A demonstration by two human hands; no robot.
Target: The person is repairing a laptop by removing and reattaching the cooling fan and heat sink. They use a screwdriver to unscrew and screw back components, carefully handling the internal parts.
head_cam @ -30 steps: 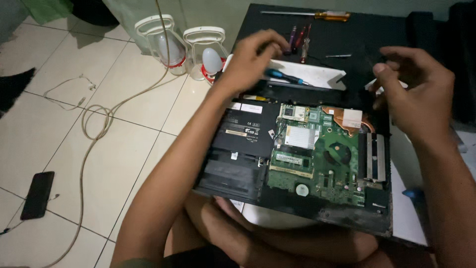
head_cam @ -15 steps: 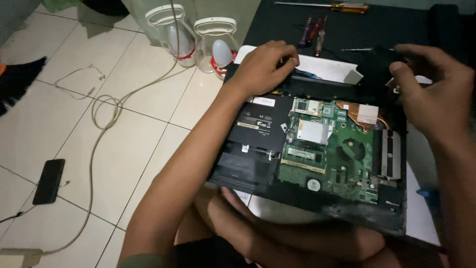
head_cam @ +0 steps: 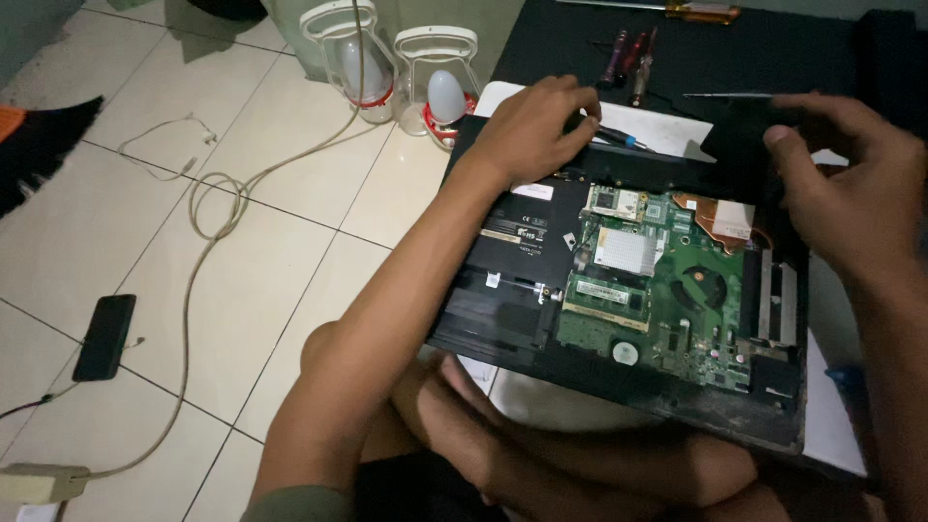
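Green and copper show where the laptop (head_cam: pixel 619 309) lies open on its back, its bottom cover off, propped on the person's crossed legs. The green board (head_cam: pixel 667 300) sits bare under both hands.

The left hand (head_cam: pixel 536 130) rests on the far edge of the laptop, fingers curled down over the rim — it presses and steadies, and I cannot see anything pinched in it. Just past its fingertips lies a small screwdriver with a blue grip (head_cam: pixel 614 135), on a white sheet of paper (head_cam: pixel 657 135). The right hand (head_cam: pixel 851 193) hangs over the far right corner, fingers bent as if closing on the dark edge there. It is dim and a bit blurred, so I cannot tell if it grips a part or only touches the case.

To do this bit well, I think the left hand should keep the case flat and still while the right hand works the corner. Lift slowly and evenly — no twisting, since thin plastic near a hinge can snap. Fingers should stay off the green board and the copper pipe (head_cam: pixel 720 217) just below the right hand.

Beyond the hands, more screwdrivers (head_cam: pixel 628 53) lie on a black mat (head_cam: pixel 580 48). To the left of the left hand stand two small white fans (head_cam: pixel 440 82), and a pale cable (head_cam: pixel 217 208) loops across the tiled floor (head_cam: pixel 242 290) towards a dark phone (head_cam: pixel 103 336).
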